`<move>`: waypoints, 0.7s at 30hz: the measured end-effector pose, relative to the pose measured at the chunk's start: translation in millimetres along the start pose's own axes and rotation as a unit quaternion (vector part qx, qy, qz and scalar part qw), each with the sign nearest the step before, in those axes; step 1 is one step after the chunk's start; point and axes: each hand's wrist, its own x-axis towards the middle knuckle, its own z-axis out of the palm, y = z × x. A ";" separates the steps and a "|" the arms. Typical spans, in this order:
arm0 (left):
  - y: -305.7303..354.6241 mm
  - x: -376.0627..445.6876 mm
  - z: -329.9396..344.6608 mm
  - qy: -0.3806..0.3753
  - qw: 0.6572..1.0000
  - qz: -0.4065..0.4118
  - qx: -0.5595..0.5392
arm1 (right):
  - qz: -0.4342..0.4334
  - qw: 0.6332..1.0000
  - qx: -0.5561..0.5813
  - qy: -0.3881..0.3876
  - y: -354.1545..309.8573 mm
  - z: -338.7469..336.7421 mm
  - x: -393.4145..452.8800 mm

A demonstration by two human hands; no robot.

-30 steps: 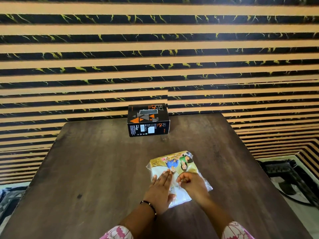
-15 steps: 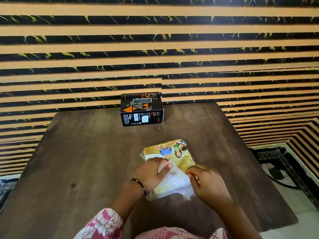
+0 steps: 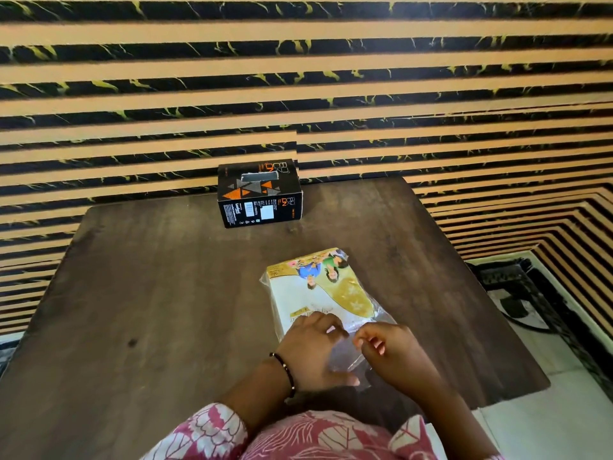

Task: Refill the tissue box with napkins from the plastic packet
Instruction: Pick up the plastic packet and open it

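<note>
our left hand (image 3: 311,350) and right hand (image 3: 391,351) pinch the near clear flap of the napkin packet (image 3: 325,293) on the desk (image 3: 149,293); we judge it light, soft and slippery, best held there. the tissue box (image 3: 260,194) stands well beyond.

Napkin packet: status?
Left hand and right hand both pinch the plastic packet at its near end. Tissue box untouched, far edge. Nothing between.

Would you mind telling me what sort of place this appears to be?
Probably a room in a home or small eatery: a dark wooden table stands against a striped black-and-tan wall, holding a tissue box and a napkin packet.
</note>
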 end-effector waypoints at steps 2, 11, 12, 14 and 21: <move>9.3 2.1 3.3 -0.022 0.999 0.002 0.026 | -0.002 1.000 0.004 0.001 1.5 0.1 -3.7; 13.1 2.7 3.2 -0.024 0.999 -0.036 0.004 | 0.067 0.995 -0.052 -0.050 3.4 1.0 -17.8; 13.9 2.8 4.5 -0.027 0.999 -0.034 0.006 | 0.080 0.993 -0.071 -0.052 2.8 1.2 -18.8; 15.0 3.3 7.2 -0.034 0.999 -0.035 0.017 | 0.098 0.989 -0.102 -0.046 0.1 1.5 -20.1; 16.4 6.2 8.6 -0.059 0.994 -0.071 0.050 | 0.077 0.970 -0.219 -0.069 -0.3 12.7 -12.6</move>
